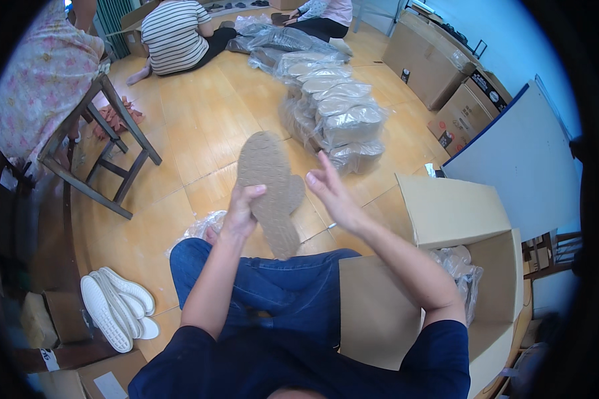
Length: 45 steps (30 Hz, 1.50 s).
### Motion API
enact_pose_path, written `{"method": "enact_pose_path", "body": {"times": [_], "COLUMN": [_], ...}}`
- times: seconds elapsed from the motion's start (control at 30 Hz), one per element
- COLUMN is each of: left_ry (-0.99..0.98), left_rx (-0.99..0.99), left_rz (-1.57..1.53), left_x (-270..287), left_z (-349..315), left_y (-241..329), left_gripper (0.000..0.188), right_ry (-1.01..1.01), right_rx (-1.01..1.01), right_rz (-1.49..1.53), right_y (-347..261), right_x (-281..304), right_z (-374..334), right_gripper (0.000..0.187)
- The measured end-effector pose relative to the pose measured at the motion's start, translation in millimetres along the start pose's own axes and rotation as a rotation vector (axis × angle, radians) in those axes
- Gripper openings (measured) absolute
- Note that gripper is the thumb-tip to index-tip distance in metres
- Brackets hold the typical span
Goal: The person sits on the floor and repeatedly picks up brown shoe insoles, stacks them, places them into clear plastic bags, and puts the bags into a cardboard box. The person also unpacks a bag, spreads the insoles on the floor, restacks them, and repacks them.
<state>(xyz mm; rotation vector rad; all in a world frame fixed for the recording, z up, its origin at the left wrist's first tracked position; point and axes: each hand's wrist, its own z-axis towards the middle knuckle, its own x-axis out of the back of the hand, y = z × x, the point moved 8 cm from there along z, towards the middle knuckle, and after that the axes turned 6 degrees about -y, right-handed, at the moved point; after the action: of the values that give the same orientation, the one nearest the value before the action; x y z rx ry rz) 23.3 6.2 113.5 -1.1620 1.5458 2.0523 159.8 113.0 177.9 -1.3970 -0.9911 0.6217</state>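
Observation:
In my left hand (243, 211) I grip tan shoe soles (265, 163) by the edge, thumb on the face turned toward me. At least two are held together; another sole's rounded end (296, 193) sticks out behind on the right. My right hand (334, 196) is just right of the soles, raised and apart from them, its fingers spread and holding nothing. Beyond my hands, stacked soles in clear plastic bags (346, 120) lie on the floor.
An open cardboard box (373, 309) at my right holds plastic-wrapped items (460, 266). White soles (116, 309) lie at my left. Wooden chair (103, 146) at left; a person in a striped shirt (174, 36) and others sit farther off. Cartons (426, 60) and a white board (512, 159) line the right.

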Motion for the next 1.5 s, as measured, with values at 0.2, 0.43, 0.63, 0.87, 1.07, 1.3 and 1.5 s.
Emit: {"method": "enact_pose_path", "body": {"times": [0.2,0.43,0.63,0.87,1.07,1.3,1.5], "left_ry": [0.125,-0.042,0.061,0.051,0.086,0.121,0.134], "left_rx": [-0.176,-0.199,-0.198,-0.145,-0.153,-0.230,-0.206], "left_rz": [0.241,0.183,0.036,0.072,0.108,0.027,0.002], "left_x": [-99,-105,-94,-96,-89,-82,-78], "left_z": [-34,-48,-45,-46,-43,-43,-44], "left_y": [-10,-44,-51,-40,-41,-44,-41], "left_gripper": [0.061,0.073,0.072,0.070,0.071,0.068,0.068], "right_ry": [0.071,0.030,-0.069,0.025,-0.108,-0.189,-0.037], "right_rx": [0.107,0.019,0.238,0.087,0.099,0.145,0.128], "right_rz": [0.478,0.509,0.106,0.055,0.165,0.224,0.382], "right_y": [-27,-21,-19,-9,-22,-27,-28], "right_x": [-32,-17,-19,13,-2,-19,25], "right_z": [-45,-53,-35,-26,-33,-39,-27], "right_gripper": [0.068,0.062,0.065,0.074,0.059,0.045,0.048]}}
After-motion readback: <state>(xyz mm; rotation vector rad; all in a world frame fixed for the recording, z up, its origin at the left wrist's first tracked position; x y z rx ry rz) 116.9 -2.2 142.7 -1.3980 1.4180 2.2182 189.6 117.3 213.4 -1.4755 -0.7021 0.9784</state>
